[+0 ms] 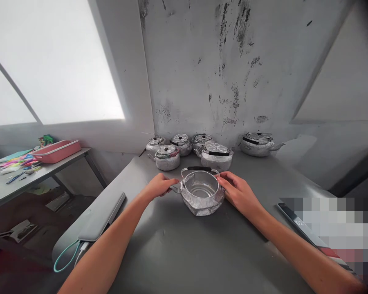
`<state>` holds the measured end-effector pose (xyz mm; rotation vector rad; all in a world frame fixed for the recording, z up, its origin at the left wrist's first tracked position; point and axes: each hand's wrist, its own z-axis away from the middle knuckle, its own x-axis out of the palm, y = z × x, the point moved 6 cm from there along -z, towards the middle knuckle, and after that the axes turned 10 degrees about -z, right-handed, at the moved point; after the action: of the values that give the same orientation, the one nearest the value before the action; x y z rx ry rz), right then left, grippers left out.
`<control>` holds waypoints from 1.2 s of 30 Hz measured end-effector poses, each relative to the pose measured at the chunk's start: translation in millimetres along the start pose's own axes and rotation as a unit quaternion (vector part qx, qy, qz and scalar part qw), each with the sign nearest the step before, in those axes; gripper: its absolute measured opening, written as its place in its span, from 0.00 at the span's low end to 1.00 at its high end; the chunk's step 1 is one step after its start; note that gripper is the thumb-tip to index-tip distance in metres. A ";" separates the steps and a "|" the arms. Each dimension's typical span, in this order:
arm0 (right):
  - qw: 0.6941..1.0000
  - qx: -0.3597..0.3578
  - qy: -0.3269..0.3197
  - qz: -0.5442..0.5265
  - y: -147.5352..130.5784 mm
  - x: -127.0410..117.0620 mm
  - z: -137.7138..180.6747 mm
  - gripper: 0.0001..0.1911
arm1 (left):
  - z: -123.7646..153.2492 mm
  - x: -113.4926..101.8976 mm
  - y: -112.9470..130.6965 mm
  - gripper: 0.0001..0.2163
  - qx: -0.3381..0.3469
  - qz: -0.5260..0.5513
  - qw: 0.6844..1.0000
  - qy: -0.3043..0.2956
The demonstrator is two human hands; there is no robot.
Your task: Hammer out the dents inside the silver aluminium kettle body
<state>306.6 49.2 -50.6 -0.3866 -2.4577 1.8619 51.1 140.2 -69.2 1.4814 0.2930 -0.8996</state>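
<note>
An open, lidless aluminium kettle [201, 198] stands on the grey table [178, 249] in front of me, its black handle folded back over the rim. My left hand [159, 187] curls round the spout on the kettle's left side. My right hand [237, 191] lies against the kettle's right side, fingers bent round its wall. Both hands hold the kettle between them.
Several lidded aluminium kettles [184, 149] stand in a group at the back by the wall, with one more kettle [259, 143] apart to the right. A grey flat case [102, 216] with a teal cable lies at left. A pink tray [57, 151] sits on a side table.
</note>
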 end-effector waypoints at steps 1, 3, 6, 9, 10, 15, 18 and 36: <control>1.000 -0.006 -0.003 -0.009 -1.1 0.2 0.0 0.14 | -0.3 -2.3 0.9 0.25 0.006 -0.003 1.000 0.020; 0.999 -0.024 -0.011 -0.029 -5.1 1.2 0.5 0.15 | 0.1 -8.2 3.4 0.25 0.020 -0.010 0.997 0.075; 0.997 -0.050 -0.018 -0.052 -11.4 3.1 2.3 0.17 | 3.5 -16.3 8.6 0.26 0.043 -0.023 0.987 0.152; 0.996 -0.060 -0.020 -0.063 -14.4 4.8 3.6 0.17 | 6.7 -20.5 12.8 0.26 0.061 -0.028 0.979 0.191; 0.996 -0.061 -0.021 -0.065 -14.7 5.3 3.8 0.17 | 7.3 -21.3 13.5 0.26 0.066 -0.027 0.977 0.199; 0.996 -0.044 -0.013 -0.081 -11.4 3.9 2.7 0.21 | 10.5 -24.6 15.3 0.27 0.090 -0.002 0.970 0.224; 0.995 0.000 0.002 -0.098 -2.5 1.3 -0.2 0.21 | 13.3 -25.2 19.3 0.27 0.123 0.033 0.965 0.228; 0.953 0.202 0.074 -0.213 21.3 -16.0 -7.0 0.05 | 6.4 -13.0 23.2 0.40 0.090 0.588 0.795 -0.117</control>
<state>327.1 57.7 -66.9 0.0254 -1.8137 1.9770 55.9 135.1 -42.8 1.3454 -0.8693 -0.0565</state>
